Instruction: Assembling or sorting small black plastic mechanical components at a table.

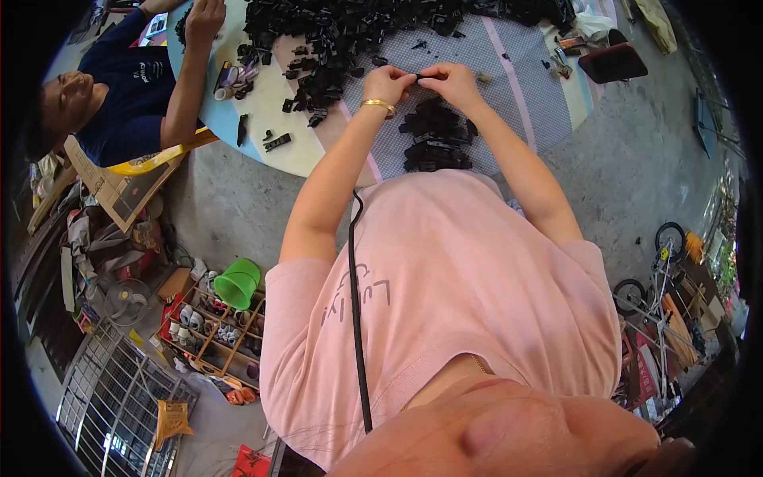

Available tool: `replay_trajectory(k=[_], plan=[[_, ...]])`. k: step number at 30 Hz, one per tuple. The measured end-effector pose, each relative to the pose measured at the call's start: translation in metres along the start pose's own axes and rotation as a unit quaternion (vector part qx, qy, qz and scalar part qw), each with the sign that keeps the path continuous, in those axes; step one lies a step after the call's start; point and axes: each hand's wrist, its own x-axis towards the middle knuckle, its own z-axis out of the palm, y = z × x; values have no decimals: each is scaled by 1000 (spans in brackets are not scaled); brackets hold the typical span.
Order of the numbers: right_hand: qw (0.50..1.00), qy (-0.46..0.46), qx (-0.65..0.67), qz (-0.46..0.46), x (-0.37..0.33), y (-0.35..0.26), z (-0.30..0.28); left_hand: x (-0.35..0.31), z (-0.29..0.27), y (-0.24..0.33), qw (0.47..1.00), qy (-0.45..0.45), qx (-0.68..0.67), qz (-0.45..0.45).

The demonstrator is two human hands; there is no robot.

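My left hand (386, 84), with a gold bracelet at its wrist, and my right hand (452, 85) meet above the table (517, 119). Both pinch one small black plastic part (418, 77) between their fingertips; its exact kind is too small to make out. Just below the hands, close to my body, lies a stacked heap of similar black plastic parts (435, 141). Beyond my hands a large loose pile of black parts (318, 36) spreads over the far side of the tabletop.
At the left a co-worker in a dark blue shirt (131, 79) sits by the table with raised hands. Rolls of tape (230, 81) lie near them. A phone-like dark red slab (612, 67) stands at the right edge. A green bucket (238, 284) sits by a shoe rack (214, 334).
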Motion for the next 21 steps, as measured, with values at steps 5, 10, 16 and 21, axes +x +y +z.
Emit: replay_trajectory(k=[5,10,16,21], plan=[[989,-44,95,102,2,-5,-5,8,3,1,995,-58,-27,-71],[986,-44,105,120,10,-1,-4,9,-1,5,990,-78,-86,-84],[996,-48,17,76,14,4,-3,13,0,2,990,-75,-89,-82],[989,-30,-147,15,16,-15,-1,21,-3,-2,985,-106,-77,-113]])
